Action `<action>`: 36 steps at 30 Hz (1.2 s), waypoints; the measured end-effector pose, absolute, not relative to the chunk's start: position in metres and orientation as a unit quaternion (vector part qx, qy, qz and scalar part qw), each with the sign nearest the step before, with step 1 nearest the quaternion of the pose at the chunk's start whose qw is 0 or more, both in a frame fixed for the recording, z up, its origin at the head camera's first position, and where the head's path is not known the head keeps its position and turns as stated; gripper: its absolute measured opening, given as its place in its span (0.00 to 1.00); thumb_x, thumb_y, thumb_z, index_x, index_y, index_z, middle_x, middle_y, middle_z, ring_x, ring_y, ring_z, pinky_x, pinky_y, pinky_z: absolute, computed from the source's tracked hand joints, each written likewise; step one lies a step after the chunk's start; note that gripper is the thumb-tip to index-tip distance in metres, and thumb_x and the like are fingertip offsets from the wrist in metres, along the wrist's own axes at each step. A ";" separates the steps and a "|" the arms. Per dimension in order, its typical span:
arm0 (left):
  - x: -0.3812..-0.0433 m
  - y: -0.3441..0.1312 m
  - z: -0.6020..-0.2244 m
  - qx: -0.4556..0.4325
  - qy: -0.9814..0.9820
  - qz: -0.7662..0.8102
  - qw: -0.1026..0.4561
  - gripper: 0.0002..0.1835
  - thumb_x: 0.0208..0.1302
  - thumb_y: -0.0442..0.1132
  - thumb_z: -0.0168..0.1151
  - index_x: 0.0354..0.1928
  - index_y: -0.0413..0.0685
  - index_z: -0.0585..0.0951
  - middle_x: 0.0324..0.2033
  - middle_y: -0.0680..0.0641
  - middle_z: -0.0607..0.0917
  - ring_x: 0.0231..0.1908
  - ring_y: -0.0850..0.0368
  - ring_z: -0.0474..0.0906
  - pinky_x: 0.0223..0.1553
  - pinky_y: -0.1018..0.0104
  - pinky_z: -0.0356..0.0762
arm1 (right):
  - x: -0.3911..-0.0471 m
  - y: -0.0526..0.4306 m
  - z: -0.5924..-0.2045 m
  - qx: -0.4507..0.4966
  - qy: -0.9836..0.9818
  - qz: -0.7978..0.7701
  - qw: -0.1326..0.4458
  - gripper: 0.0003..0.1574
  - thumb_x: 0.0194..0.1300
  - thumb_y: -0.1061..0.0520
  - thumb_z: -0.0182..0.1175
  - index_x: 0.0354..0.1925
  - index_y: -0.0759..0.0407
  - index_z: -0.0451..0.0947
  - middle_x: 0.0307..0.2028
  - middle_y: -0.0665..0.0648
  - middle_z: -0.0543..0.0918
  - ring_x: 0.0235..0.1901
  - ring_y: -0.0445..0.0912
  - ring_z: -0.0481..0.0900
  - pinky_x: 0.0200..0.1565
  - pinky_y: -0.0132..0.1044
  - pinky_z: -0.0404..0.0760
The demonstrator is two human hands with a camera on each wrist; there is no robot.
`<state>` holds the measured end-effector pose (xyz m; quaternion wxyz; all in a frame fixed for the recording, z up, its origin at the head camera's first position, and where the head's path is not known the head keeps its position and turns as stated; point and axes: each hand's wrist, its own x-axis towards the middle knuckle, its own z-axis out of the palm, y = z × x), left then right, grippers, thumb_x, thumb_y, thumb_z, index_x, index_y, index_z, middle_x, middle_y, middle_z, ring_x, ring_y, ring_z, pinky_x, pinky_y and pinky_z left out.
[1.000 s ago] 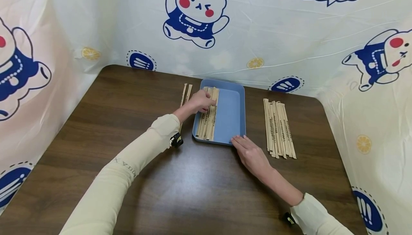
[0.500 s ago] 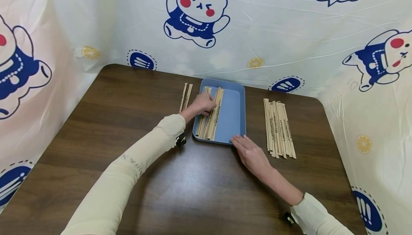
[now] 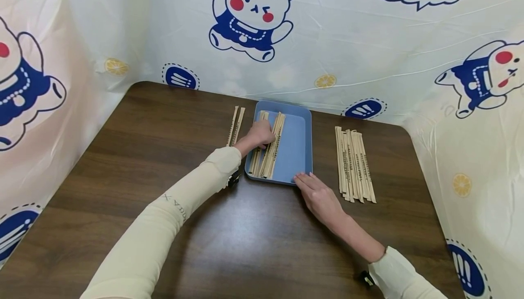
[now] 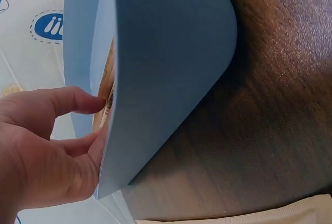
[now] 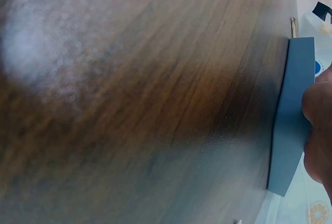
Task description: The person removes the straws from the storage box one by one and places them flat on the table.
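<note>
Several paper-wrapped straws (image 3: 273,153) lie in two groups along the left half of a blue tray (image 3: 299,135). My left hand (image 3: 261,134) reaches over the tray's left side with bent fingers, pinching at the right-hand group, which lies slightly slanted. In the left wrist view, the tray's wall (image 4: 166,68) partly hides the straws and the fingertips of the left hand (image 4: 52,146). My right hand (image 3: 321,199) rests with its extended fingers on the tray's near right corner. From the right wrist, the right hand (image 5: 319,125) is seen touching the tray's wall (image 5: 291,110).
Two wrapped straws (image 3: 235,126) lie on the brown table (image 3: 254,240) left of the tray, partly behind the left arm. To the right lies a row of several more straws (image 3: 355,164). A printed curtain (image 3: 327,30) stands behind the table.
My left hand has shifted slightly right and down in the tray. The right-hand group of straws has swung right at its far end, opening a gap. My right hand has stayed put.
</note>
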<state>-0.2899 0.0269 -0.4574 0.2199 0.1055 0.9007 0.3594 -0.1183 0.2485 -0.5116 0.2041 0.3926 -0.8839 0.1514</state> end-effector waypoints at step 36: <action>-0.291 -0.005 -0.429 0.028 0.792 0.555 0.253 0.28 0.63 0.26 0.54 0.67 0.36 0.68 0.24 0.46 0.72 0.15 0.60 0.59 0.42 0.47 0.78 | -0.118 0.248 -0.510 0.392 -0.884 0.156 0.204 0.26 0.56 0.75 0.67 0.55 0.73 0.79 0.52 0.68 0.83 0.53 0.58 0.81 0.60 0.52 0.76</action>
